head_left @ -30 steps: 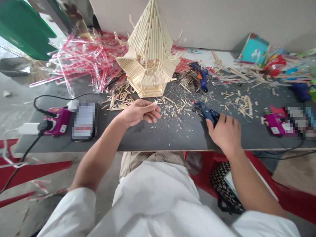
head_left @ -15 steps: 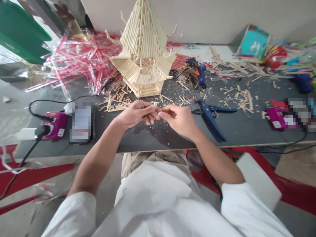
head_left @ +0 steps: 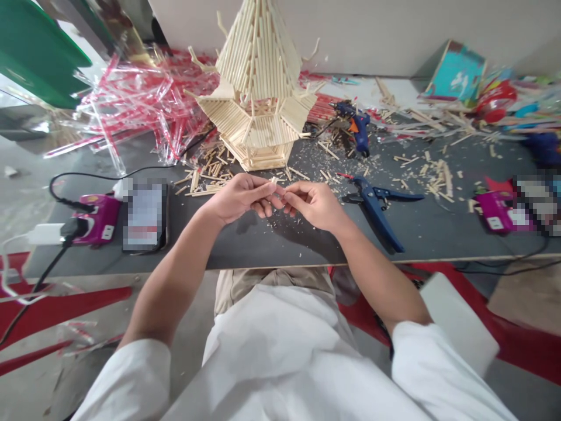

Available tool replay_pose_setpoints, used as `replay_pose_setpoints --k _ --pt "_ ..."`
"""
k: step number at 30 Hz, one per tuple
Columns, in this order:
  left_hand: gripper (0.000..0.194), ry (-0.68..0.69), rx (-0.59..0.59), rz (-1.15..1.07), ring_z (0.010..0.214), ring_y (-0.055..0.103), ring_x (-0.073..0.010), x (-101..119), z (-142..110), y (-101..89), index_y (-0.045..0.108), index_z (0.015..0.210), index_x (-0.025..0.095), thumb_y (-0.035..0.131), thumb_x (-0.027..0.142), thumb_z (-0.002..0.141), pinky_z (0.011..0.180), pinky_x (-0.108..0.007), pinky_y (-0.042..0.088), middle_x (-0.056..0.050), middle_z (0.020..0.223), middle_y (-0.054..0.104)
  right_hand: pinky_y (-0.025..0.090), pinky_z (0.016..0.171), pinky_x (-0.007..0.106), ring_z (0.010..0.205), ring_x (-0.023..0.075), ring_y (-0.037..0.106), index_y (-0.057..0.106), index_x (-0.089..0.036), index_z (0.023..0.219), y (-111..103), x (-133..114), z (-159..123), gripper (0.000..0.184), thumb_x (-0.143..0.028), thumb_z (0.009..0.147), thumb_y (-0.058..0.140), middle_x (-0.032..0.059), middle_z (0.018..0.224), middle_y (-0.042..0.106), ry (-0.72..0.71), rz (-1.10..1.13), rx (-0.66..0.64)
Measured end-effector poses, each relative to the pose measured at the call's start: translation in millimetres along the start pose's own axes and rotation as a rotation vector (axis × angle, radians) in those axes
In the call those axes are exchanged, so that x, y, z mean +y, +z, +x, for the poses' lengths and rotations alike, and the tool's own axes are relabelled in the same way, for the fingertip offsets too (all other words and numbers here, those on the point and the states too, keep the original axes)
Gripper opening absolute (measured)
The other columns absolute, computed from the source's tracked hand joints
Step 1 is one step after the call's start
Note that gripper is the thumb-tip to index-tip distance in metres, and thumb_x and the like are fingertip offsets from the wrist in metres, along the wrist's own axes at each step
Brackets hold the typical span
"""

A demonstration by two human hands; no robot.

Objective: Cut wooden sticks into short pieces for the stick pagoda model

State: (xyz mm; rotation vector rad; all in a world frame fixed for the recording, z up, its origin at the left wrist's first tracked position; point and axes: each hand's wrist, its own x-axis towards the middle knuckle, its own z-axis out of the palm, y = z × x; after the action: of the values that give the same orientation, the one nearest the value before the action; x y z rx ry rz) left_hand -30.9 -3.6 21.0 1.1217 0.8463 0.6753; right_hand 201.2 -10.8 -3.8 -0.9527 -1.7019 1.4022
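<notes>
My left hand (head_left: 243, 199) is closed, thumb and fingers pinched, with a small pale piece of wooden stick (head_left: 274, 180) showing at its fingertips. Meeting it from the right, my right hand (head_left: 313, 203) is pinched too; whatever lies between its fingertips is too small to make out. Both hands hover over the near part of the grey table (head_left: 245, 248), fingertips touching or almost so. Just behind them stands a model tower of wooden sticks (head_left: 267, 126), with a steep roof and flared lower eaves. Blue-handled cutters (head_left: 377, 213) lie right of my right hand.
Cut stick pieces (head_left: 214, 169) litter the table around the tower. A blue glue gun (head_left: 360, 131) lies behind the cutters. Red-and-clear plastic wrappers (head_left: 140, 105) heap at back left. A phone (head_left: 144, 216) and purple power adapter (head_left: 103, 219) with cables sit left; another purple adapter (head_left: 502, 210) is right.
The small pale wooden piece now shows above my left fingertips. My right fingers have shifted slightly and curled more. The view has moved a little; the tower and tools stay put.
</notes>
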Motion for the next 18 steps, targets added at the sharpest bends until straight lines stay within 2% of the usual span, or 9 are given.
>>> replay_pose_setpoints --k 5,8,11,18 --pt "0.05 -0.021 -0.002 -0.008 0.059 0.072 -0.01 -2.1 1.3 0.8 0.083 0.111 0.008 0.087 0.052 0.086 0.054 -0.017 0.059 -0.012 0.089 0.083 0.053 0.059 0.03 0.062 0.016 0.067 0.072 -0.02 0.096 1.9 0.4 -3.8 0.03 -0.049 0.1 0.068 0.0025 0.074 0.073 -0.036 -0.12 0.032" --pt "0.052 -0.054 -0.014 0.026 0.06 0.072 -0.0105 -4.2 1.7 0.4 0.083 0.112 0.009 0.086 0.054 0.086 0.055 -0.018 0.06 -0.013 0.09 0.084 0.047 0.062 0.029 0.061 0.0141 0.06 0.068 -0.02 0.087 3.5 0.7 -4.6 0.02 -0.035 0.099 0.063 0.0009 0.07 0.068 -0.163 -0.384 0.097" --pt "0.051 -0.072 -0.013 0.045 0.058 0.071 -0.0098 -6.0 2.5 0.4 0.083 0.111 0.009 0.086 0.053 0.086 0.057 -0.019 0.061 -0.012 0.09 0.084 0.042 0.065 0.03 0.061 0.0133 0.053 0.063 -0.02 0.079 3.9 2.6 -4.2 0.019 -0.024 0.096 0.057 0.0004 0.069 0.063 -0.296 -0.621 0.142" --pt "0.044 -0.082 0.001 -0.062 0.057 0.07 -0.0088 -8.5 5.8 3.6 0.083 0.106 0.007 0.088 0.046 0.086 0.054 -0.016 0.059 -0.011 0.086 0.083 0.044 0.07 0.03 0.07 0.016 0.058 0.064 -0.019 0.091 3.0 10.3 -6.0 0.014 -0.023 0.1 0.055 0.0053 0.083 0.069 -0.377 -0.747 0.13"
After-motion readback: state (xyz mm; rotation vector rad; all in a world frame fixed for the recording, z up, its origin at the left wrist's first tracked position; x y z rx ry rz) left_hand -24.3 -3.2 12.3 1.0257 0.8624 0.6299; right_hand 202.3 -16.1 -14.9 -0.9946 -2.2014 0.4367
